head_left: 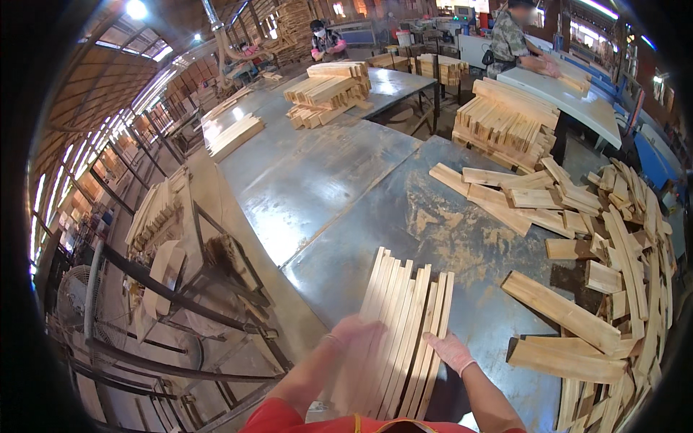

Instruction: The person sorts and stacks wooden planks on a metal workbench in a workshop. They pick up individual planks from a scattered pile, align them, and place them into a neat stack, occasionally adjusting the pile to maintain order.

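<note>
Head view: row of wooden slats point(413, 307) side by side on the metal-topped bench point(332, 263), at its near edge, close to the left edge. Left hand point(359, 338), blurred, on the left flank; finger spread can't tell. Right hand point(450, 352) partly curled, touching outer right slat; closure unclear. Opposed hands probably keep the row together. Loose boards point(561, 310) heaped toward right edge, likely for reach.

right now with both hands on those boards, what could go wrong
The row of boards between the left hand and right hand could splay, since dark gaps show between some of them. The loose planks at the right overlap at odd angles and might slide. Sawdust on the metal table could make wood slip.
</note>
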`<state>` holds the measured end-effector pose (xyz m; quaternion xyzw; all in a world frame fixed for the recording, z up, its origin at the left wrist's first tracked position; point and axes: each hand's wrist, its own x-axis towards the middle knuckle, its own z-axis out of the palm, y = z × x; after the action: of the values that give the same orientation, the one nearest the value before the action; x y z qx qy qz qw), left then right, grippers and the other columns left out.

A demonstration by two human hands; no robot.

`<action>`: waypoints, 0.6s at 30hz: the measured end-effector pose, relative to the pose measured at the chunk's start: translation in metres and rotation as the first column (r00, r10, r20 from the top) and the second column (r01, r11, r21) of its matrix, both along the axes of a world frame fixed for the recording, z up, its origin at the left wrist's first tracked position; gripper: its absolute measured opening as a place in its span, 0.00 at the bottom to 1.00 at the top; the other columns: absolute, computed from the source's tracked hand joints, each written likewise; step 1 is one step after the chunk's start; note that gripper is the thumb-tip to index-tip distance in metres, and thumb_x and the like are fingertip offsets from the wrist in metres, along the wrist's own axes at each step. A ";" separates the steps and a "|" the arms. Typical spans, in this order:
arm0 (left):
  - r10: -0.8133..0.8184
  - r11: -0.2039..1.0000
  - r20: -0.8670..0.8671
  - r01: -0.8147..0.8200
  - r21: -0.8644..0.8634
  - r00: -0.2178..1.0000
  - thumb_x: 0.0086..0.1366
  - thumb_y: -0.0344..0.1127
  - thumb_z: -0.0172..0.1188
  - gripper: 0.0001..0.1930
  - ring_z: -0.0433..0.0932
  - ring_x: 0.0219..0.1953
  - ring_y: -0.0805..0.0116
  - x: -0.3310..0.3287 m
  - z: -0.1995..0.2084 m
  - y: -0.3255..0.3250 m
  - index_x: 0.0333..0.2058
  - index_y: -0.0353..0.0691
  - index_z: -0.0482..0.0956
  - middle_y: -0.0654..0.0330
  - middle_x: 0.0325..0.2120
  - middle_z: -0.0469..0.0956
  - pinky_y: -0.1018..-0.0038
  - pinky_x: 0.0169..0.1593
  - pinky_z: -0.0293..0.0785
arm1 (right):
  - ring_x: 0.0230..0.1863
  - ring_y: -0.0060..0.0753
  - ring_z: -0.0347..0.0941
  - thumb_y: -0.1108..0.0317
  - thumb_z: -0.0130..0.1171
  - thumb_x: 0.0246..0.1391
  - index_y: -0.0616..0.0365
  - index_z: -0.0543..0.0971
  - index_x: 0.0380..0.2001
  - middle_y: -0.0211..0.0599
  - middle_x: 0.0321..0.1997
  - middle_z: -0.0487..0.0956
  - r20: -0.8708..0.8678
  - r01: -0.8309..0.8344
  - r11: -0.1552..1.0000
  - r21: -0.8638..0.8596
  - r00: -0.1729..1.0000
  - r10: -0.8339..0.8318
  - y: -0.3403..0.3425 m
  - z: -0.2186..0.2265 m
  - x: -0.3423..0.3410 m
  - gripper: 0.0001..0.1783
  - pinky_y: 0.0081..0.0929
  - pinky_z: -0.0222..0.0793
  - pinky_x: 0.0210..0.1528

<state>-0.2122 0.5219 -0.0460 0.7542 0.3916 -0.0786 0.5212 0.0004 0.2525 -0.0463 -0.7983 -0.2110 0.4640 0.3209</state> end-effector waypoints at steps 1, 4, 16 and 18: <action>-0.030 0.999 0.023 0.031 -0.022 0.999 0.68 0.61 0.65 0.32 0.85 0.45 0.63 0.020 0.022 -0.013 0.57 0.37 0.83 0.54 0.46 0.87 0.66 0.51 0.79 | 0.69 0.54 0.74 0.36 0.66 0.59 0.69 0.66 0.72 0.59 0.66 0.79 0.021 0.021 1.000 -0.011 1.000 -0.021 0.006 -0.014 0.007 0.53 0.38 0.66 0.70; 0.127 0.991 0.045 -0.125 -0.052 0.991 0.65 0.56 0.68 0.29 0.87 0.49 0.56 0.027 0.039 -0.028 0.54 0.37 0.85 0.48 0.45 0.88 0.65 0.56 0.78 | 0.62 0.45 0.78 0.42 0.71 0.58 0.70 0.71 0.68 0.52 0.62 0.82 -0.229 0.119 0.977 0.175 0.970 -0.077 0.016 -0.010 0.012 0.48 0.34 0.69 0.67; -0.030 0.986 0.666 -0.089 0.143 0.745 0.60 0.47 0.75 0.38 0.80 0.57 0.52 0.111 0.153 0.033 0.64 0.33 0.74 0.43 0.56 0.78 0.61 0.60 0.76 | 0.52 0.40 0.81 0.63 0.74 0.57 0.69 0.73 0.61 0.48 0.52 0.85 0.009 0.429 0.676 0.599 0.841 -0.541 0.042 0.136 0.026 0.34 0.34 0.77 0.57; -0.176 0.955 0.736 -0.067 0.288 0.654 0.61 0.43 0.75 0.42 0.78 0.59 0.53 0.108 0.204 0.052 0.68 0.32 0.67 0.43 0.57 0.76 0.61 0.61 0.76 | 0.53 0.41 0.81 0.62 0.74 0.57 0.68 0.72 0.63 0.49 0.53 0.84 -0.115 0.496 0.577 0.649 0.813 -0.571 0.057 0.182 0.017 0.35 0.35 0.77 0.57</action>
<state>-0.1046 0.5735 0.1585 0.7978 0.1238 0.2837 0.5173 0.0172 0.3097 0.1358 -0.6841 -0.1254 0.1984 0.6905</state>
